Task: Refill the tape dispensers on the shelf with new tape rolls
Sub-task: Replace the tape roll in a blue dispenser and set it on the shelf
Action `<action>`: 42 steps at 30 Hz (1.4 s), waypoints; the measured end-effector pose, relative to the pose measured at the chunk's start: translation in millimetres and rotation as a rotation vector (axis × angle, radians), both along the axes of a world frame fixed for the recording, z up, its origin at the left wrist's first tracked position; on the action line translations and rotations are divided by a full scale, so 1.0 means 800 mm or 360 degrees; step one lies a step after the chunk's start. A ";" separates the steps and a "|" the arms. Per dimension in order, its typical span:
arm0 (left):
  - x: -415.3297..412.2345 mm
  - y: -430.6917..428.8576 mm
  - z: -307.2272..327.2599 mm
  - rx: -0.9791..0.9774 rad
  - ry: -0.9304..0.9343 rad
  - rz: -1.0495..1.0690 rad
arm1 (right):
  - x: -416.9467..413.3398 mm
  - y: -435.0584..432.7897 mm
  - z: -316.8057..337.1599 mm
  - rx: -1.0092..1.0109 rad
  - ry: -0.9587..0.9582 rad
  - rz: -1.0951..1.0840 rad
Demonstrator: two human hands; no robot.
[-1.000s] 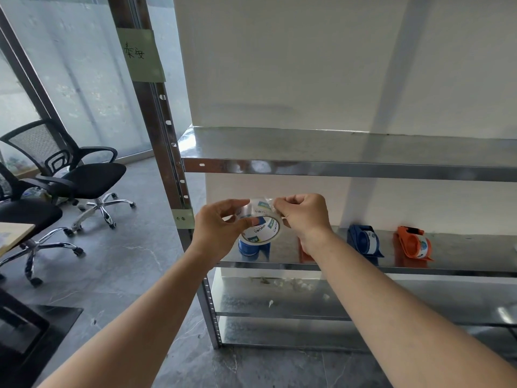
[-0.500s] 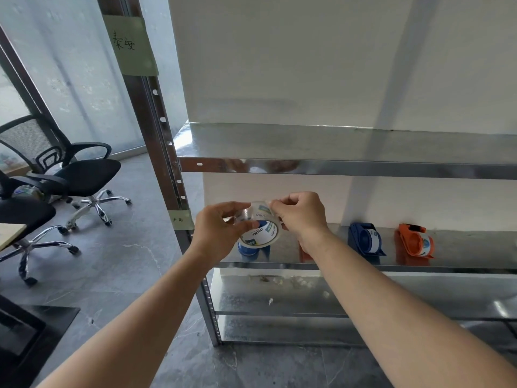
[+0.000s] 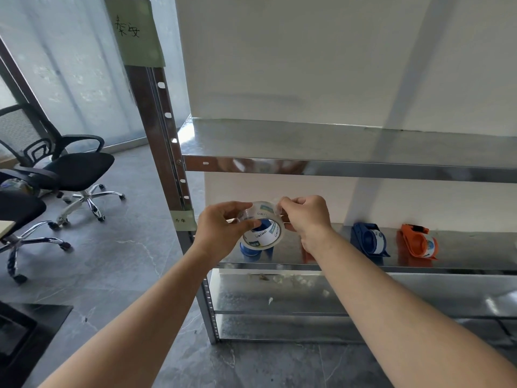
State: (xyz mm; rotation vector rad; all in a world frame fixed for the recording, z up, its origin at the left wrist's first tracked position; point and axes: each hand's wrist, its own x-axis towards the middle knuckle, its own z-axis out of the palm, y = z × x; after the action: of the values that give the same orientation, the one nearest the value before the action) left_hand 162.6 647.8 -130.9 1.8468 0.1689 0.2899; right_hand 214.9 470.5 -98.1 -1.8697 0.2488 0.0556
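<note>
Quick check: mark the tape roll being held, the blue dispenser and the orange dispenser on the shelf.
tape roll (image 3: 263, 236): head view, on the labelled inner core.
blue dispenser (image 3: 368, 242): head view, on its loaded roll.
orange dispenser (image 3: 416, 243): head view, on its orange body.

The shelf (image 3: 349, 144) is bare sheet metal, its boards dull and streaky, its front rails polished enough to mirror. The tape roll (image 3: 263, 231) is clear glossy plastic film around a printed paper core. At three o'clock of it, the blue dispenser (image 3: 369, 242) and orange dispenser (image 3: 416, 243) are smooth moulded plastic. The floor (image 3: 112, 261) is smooth grey veined stone. Matt green paper label (image 3: 134, 32) on the upright.
</note>
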 end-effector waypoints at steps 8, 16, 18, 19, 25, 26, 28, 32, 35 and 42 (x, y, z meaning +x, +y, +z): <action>0.013 0.015 -0.010 -0.0072 0.0116 -0.0004 | 0.008 0.016 -0.021 0.0060 0.0009 -0.0046; 0.030 0.038 -0.020 -0.0329 0.0306 0.0100 | -0.004 0.019 -0.050 -0.0121 -0.0209 0.0089; 0.035 0.042 -0.023 -0.0386 0.0380 0.0102 | -0.010 0.020 -0.057 -0.0143 -0.0241 0.0204; 0.038 0.043 -0.026 -0.0392 0.0408 0.0111 | -0.014 0.020 -0.059 -0.0159 -0.0260 0.0246; 0.051 0.038 -0.051 -0.0354 0.0512 0.0126 | -0.012 0.024 -0.084 -0.0253 -0.0275 0.0229; 0.054 0.037 -0.056 -0.0353 0.0522 0.0124 | -0.009 0.024 -0.088 -0.0256 -0.0258 0.0226; 0.062 0.034 -0.064 -0.0354 0.0557 0.0110 | 0.000 0.023 -0.099 -0.0244 -0.0223 0.0202; 0.082 0.027 -0.083 -0.0402 0.0642 0.0103 | 0.023 0.019 -0.120 -0.0219 -0.0141 0.0223; 0.095 0.019 -0.100 -0.0427 0.0688 0.0176 | 0.044 0.016 -0.133 -0.0192 -0.0083 0.0266; 0.111 0.019 -0.143 -0.0456 0.0720 0.0423 | 0.083 0.018 -0.163 -0.0273 -0.0028 0.0425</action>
State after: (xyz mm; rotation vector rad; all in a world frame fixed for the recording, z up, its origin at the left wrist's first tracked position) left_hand 251.2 663.1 -244.9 1.5786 0.7345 0.0212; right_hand 281.6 484.6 -228.8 -2.0638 -0.0106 0.2056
